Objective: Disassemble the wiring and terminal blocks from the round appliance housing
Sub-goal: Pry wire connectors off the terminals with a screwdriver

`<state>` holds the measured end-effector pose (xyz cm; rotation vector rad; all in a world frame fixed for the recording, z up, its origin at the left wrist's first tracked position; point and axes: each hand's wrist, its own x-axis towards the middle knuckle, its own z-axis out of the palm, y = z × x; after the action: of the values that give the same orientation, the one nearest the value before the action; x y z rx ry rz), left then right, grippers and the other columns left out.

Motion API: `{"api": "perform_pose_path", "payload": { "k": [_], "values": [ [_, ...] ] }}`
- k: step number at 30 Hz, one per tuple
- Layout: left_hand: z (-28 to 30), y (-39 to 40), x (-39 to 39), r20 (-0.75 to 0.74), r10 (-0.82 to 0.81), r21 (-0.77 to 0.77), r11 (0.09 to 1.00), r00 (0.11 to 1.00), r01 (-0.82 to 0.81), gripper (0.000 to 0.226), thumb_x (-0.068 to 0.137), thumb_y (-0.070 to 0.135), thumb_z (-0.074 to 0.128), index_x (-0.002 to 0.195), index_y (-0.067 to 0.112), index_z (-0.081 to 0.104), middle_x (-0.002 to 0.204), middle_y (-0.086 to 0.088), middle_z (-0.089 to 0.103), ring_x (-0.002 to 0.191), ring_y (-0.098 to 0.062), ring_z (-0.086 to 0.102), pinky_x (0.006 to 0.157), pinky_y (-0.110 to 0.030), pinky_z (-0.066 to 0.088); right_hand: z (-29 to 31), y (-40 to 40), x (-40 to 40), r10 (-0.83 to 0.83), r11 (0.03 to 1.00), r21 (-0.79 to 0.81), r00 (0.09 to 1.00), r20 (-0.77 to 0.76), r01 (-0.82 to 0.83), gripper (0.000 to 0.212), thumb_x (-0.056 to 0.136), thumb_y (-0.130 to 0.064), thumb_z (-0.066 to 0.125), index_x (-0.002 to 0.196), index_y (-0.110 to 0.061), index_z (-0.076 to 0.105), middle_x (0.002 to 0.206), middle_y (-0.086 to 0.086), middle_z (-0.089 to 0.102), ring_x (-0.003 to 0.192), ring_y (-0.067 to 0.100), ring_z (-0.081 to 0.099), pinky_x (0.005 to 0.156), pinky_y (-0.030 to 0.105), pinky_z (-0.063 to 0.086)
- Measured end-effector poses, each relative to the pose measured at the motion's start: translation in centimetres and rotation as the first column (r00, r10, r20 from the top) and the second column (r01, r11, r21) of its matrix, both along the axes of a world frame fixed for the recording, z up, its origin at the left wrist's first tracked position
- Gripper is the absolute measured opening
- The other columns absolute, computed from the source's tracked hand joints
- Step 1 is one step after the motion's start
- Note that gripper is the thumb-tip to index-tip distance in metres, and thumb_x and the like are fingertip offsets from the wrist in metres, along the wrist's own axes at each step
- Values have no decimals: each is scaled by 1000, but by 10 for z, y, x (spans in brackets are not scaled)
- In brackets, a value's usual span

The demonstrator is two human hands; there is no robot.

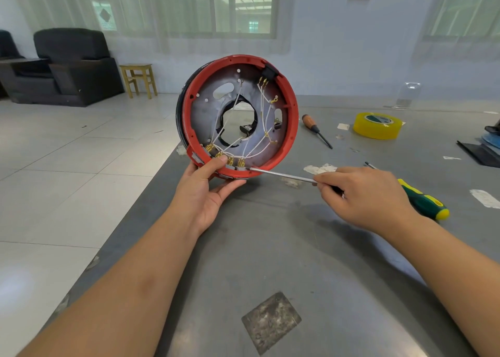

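A: Why tilt the red housing (284,129) on edge?

B: So the terminal blocks (230,164) face up; the left hand (208,191) grips its lower rim, and the right hand (370,194) fingers pinch a screwdriver (281,174), tip at the rim.

A: Surroundings?

B: Grey metal bench (270,248); yellow tape roll (377,125); tiled floor (67,153), armchair (70,64).

Grey table (270,248) carries yellow tape roll (377,126) and wooden-handled screwdriver (315,130).

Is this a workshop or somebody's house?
Probably a simple workshop room: a grey metal worktable with screwdrivers and yellow tape, plus a wooden stool on a tiled floor.
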<state>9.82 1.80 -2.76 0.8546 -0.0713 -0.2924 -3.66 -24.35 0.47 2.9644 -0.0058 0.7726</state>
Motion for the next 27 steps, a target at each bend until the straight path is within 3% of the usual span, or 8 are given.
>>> {"api": "perform_pose_path", "payload": {
  "k": [9,16,27],
  "values": [
    [1,5,0,2,-35,86,996,999,34,54,90,3,76,140,-2,56,107,-22,77,98,-39,77,74,-48,65,-7,-6,3,49,999,15,999,22,-50,26,97,-44,50,112,-47,72,92,-16,74,79,19,68,54,31,54],
    [0,6,3,-11,-39,94,995,999,40,47,90,2,76,134,0,60,115,-25,75,101,-40,77,75,-49,64,-8,-10,4,75,996,39,997,4,-75,28,98,-44,49,113,-47,71,91,-16,73,77,18,65,52,27,50],
    [-4,5,5,-7,-48,94,994,999,48,38,92,3,74,129,3,62,113,-22,77,100,-39,77,77,-49,65,-13,-9,4,80,993,87,997,-17,-78,27,98,-44,50,114,-44,72,97,-12,75,86,21,67,60,36,56]
  ]
}}
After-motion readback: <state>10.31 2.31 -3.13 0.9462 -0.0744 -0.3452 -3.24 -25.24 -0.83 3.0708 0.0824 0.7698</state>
